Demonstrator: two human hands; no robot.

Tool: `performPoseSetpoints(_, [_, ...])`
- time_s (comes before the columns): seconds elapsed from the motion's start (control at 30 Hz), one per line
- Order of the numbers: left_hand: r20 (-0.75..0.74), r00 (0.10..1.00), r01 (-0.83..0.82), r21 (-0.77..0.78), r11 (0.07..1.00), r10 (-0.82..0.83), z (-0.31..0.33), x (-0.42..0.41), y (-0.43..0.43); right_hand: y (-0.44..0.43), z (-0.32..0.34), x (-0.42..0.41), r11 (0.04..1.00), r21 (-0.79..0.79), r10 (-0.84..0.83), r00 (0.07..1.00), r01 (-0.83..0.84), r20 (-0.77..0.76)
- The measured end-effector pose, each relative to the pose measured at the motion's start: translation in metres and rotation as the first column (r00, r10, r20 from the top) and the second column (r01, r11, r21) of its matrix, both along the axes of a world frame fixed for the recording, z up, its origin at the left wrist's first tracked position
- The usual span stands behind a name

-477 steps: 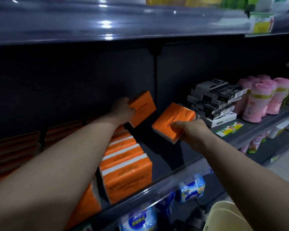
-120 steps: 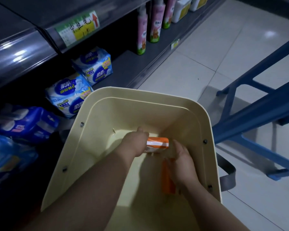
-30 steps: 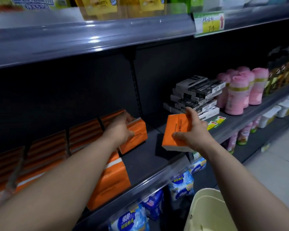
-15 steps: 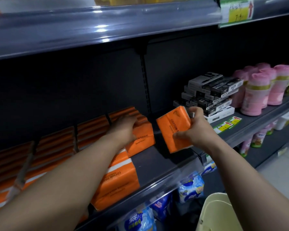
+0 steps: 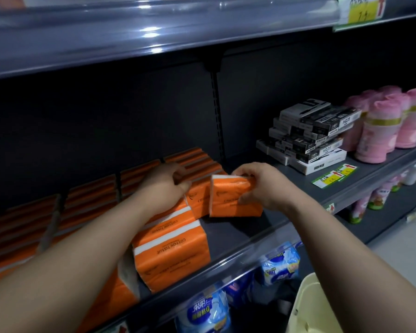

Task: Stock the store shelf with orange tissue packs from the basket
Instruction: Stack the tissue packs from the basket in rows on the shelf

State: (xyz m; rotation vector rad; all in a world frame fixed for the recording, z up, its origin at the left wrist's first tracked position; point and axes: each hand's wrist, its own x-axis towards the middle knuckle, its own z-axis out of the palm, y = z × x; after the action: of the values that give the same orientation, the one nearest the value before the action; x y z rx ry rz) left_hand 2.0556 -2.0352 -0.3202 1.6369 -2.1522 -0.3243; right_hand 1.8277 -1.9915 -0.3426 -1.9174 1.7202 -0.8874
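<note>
A person's right hand (image 5: pixel 262 186) clamps a soft, film-wrapped orange tissue pack (image 5: pixel 228 200) from above, fingers curled over its white-banded top and thumb on the front face. The pack stands on edge on the dark grey metal shelf (image 5: pixel 238 227). The left hand (image 5: pixel 165 186) grips the top of the neighbouring orange pack (image 5: pixel 198 203), and the two packs touch side to side. Half a second earlier the right-hand pack was tilted in the air above the shelf lip; now it is down and nearly square with the row.

Nearer the lip, more rectangular orange packs (image 5: pixel 171 258) stand one behind another, their wrapping faintly creased. Further rows run left into shadow. Well apart to the right is a loose stack of flat black-and-white cardboard boxes (image 5: pixel 310 138), then fuzzy pink rolls (image 5: pixel 380 126) with gold bands. Glossy blue-and-white pillow packs (image 5: pixel 279 263) lie on the tier below. The rim of the cream plastic basket (image 5: pixel 305 306) shows at bottom right.
</note>
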Motion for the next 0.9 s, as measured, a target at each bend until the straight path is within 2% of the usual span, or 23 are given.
performPoseSetpoints(0.13, [0.002, 0.999, -0.04, -0.019, 0.999, 0.04, -0.006, 0.014, 0.015, -0.006, -0.009, 0.019, 0.999, 0.024, 0.024, 0.998, -0.023, -0.056])
performPoseSetpoints(0.3, [-0.014, 0.998, -0.065, -0.043, 0.997, 0.065, -0.008, 0.021, 0.02, -0.01, -0.019, 0.034, 0.995, -0.072, 0.058, 0.996, -0.062, -0.061])
performPoseSetpoints(0.57, [0.031, 0.995, -0.093, -0.066, 0.994, 0.095, -0.013, 0.024, 0.017, -0.017, -0.02, 0.03, 0.995, -0.075, 0.058, 0.997, -0.062, -0.051])
performPoseSetpoints(0.67, [0.053, 0.994, -0.092, -0.094, 0.991, 0.098, -0.012, 0.023, 0.019, -0.013, -0.013, 0.021, 0.988, -0.135, 0.07, 0.997, -0.075, -0.042])
performPoseSetpoints(0.8, [0.104, 0.992, -0.056, -0.168, 0.984, 0.075, -0.01, 0.018, 0.027, -0.003, -0.013, 0.02, 0.97, -0.225, 0.049, 0.981, -0.092, -0.19])
performPoseSetpoints(0.9, [0.118, 0.992, -0.02, -0.22, 0.975, 0.047, -0.006, 0.015, 0.039, 0.005, -0.012, 0.017, 0.974, -0.206, 0.027, 0.948, -0.097, -0.317])
